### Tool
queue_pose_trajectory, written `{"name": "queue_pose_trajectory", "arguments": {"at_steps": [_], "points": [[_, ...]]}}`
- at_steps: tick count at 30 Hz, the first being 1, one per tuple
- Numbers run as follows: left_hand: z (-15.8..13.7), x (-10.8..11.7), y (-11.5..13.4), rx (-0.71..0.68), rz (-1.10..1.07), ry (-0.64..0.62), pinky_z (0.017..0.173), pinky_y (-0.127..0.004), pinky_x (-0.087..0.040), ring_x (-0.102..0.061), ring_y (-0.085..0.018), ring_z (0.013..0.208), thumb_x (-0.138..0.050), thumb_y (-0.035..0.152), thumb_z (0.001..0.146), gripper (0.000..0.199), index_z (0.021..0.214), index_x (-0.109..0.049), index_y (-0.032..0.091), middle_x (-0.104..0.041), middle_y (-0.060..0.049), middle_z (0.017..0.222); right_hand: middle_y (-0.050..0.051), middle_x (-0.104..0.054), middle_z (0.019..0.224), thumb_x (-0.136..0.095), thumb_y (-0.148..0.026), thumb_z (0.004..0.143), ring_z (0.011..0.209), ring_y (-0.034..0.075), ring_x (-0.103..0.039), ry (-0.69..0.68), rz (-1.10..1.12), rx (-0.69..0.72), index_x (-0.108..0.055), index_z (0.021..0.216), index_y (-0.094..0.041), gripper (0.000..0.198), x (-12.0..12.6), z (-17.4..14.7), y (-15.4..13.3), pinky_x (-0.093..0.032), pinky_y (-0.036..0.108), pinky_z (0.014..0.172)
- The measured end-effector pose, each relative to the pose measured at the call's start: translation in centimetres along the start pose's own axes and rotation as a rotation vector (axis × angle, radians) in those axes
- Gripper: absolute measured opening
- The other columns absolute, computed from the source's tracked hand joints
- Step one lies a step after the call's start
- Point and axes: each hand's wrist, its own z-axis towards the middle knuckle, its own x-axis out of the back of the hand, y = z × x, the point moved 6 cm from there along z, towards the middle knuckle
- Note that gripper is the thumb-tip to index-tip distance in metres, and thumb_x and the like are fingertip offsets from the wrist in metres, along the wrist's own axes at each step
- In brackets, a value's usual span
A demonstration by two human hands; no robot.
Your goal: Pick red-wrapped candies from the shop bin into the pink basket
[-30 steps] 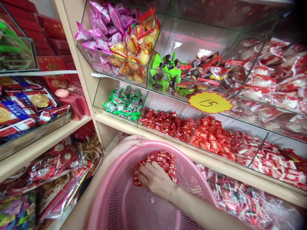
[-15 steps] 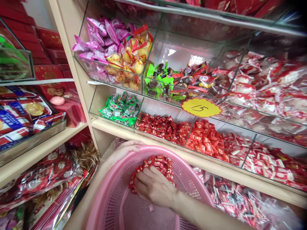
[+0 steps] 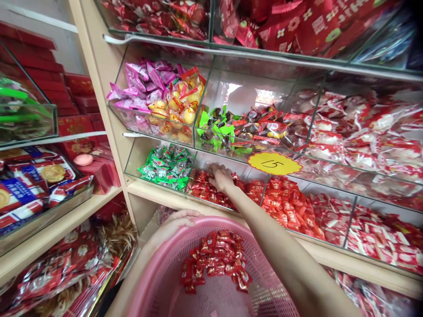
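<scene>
My left hand (image 3: 180,219) grips the far left rim of a pink plastic basket (image 3: 155,268), fingers laid over the edge. Inside the basket lies a heap of small candies in shiny red wrappers (image 3: 220,255). My right hand (image 3: 220,177) reaches past the basket into a clear shelf bin of matching dark red candies (image 3: 201,187). Its fingers are bent and a little apart, touching the pile, with their tips partly hidden among the wrappers. Left of that bin are green-wrapped candies (image 3: 167,167); on its right are brighter red packets (image 3: 286,202).
Above, a clear-fronted shelf holds purple packets (image 3: 145,81), yellow round sweets (image 3: 176,103) and white-and-red candies (image 3: 357,127). A yellow price tag (image 3: 275,163) marked 15 hangs over the lower bins. A wooden upright (image 3: 102,97) separates the left shelves, where a pink oval object (image 3: 83,160) sits.
My right hand has moved from the candies in the basket up and forward into the red candy bin. The basket's candies are now uncovered. My left hand stays on the rim; the view has tilted up.
</scene>
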Motion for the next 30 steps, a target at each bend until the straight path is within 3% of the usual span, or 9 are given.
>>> {"name": "queue_pose_trajectory", "arguments": {"at_steps": [4, 11, 15, 18, 22, 25, 27, 30], "points": [[0.3, 0.0, -0.3, 0.014, -0.053, -0.024, 0.094, -0.027, -0.039, -0.056, -0.02, 0.109, -0.063, 0.022, 0.065, 0.039, 0.104, -0.064, 0.019, -0.065, -0.003, 0.112, 0.011, -0.064, 0.099, -0.057, -0.022, 0.077, 0.101, 0.028, -0.051, -0.019, 0.024, -0.033, -0.049, 0.112, -0.017, 0.036, -1.5, 0.8, 0.2, -0.035, 0.037, 0.081], [0.4, -0.1, -0.5, 0.028, -0.078, -0.038, 0.091, -0.028, -0.041, -0.058, -0.02, 0.104, -0.063, 0.022, 0.064, 0.038, 0.102, -0.064, 0.019, -0.066, -0.002, 0.107, 0.007, -0.064, 0.1, -0.05, -0.026, 0.081, 0.101, 0.025, -0.051, 0.036, 0.099, -0.054, -0.047, 0.109, -0.021, 0.028, -1.7, 0.5, 0.9, -0.033, 0.035, 0.082], [0.5, -0.1, -0.5, 0.035, -0.079, -0.031, 0.091, -0.028, -0.041, -0.058, -0.02, 0.102, -0.063, 0.022, 0.064, 0.037, 0.101, -0.065, 0.019, -0.067, -0.002, 0.106, 0.007, -0.064, 0.103, -0.05, -0.027, 0.082, 0.103, 0.026, -0.049, 0.1, 0.143, -0.064, -0.047, 0.111, -0.021, 0.031, -0.7, 0.3, 0.7, -0.033, 0.035, 0.083], [0.4, -0.2, -0.3, 0.025, -0.064, -0.028, 0.091, -0.027, -0.04, -0.057, -0.02, 0.104, -0.063, 0.021, 0.064, 0.037, 0.101, -0.065, 0.019, -0.065, -0.002, 0.111, 0.006, -0.065, 0.102, -0.048, -0.031, 0.084, 0.101, 0.025, -0.049, 0.248, 0.237, -0.055, -0.048, 0.11, -0.021, 0.028, 1.6, -0.8, 0.0, -0.033, 0.035, 0.083], [0.1, -0.5, 0.1, 0.011, -0.073, -0.031, 0.09, -0.029, -0.041, -0.058, -0.021, 0.103, -0.064, 0.021, 0.063, 0.039, 0.102, -0.065, 0.018, -0.065, -0.003, 0.114, 0.006, -0.064, 0.098, -0.047, -0.034, 0.087, 0.094, 0.023, -0.051, 0.423, 0.372, 0.018, -0.047, 0.107, -0.021, 0.024, 5.8, -5.7, -2.7, -0.035, 0.034, 0.079], [0.1, -0.8, 0.2, 0.002, -0.106, -0.046, 0.089, -0.029, -0.042, -0.059, -0.021, 0.1, -0.063, 0.019, 0.062, 0.039, 0.1, -0.066, 0.016, -0.067, -0.005, 0.107, 0.005, -0.063, 0.099, -0.05, -0.034, 0.087, 0.091, 0.022, -0.052, 0.399, 0.414, 0.14, -0.048, 0.107, -0.023, 0.023, 7.5, -11.5, -5.6, -0.035, 0.035, 0.079], [0.1, -1.0, 0.2, -0.009, -0.182, -0.07, 0.089, -0.029, -0.042, -0.06, -0.021, 0.099, -0.063, 0.017, 0.06, 0.041, 0.101, -0.065, 0.014, -0.068, -0.006, 0.104, 0.004, -0.063, 0.096, -0.052, -0.031, 0.087, 0.086, 0.02, -0.051, 0.292, 0.419, 0.217, -0.049, 0.104, -0.024, 0.019, 6.9, -15.2, -7.3, -0.034, 0.034, 0.075], [-0.1, -1.1, 0.1, 0.021, -0.198, -0.07, 0.09, -0.029, -0.041, -0.06, -0.022, 0.101, -0.063, 0.017, 0.06, 0.044, 0.104, -0.063, 0.013, -0.068, -0.006, 0.103, 0.002, -0.062, 0.087, -0.055, -0.025, 0.084, 0.079, 0.02, -0.05, 0.111, 0.34, 0.241, -0.052, 0.097, -0.023, 0.013, 4.2, -19.1, -8.9, -0.032, 0.032, 0.069]]}}
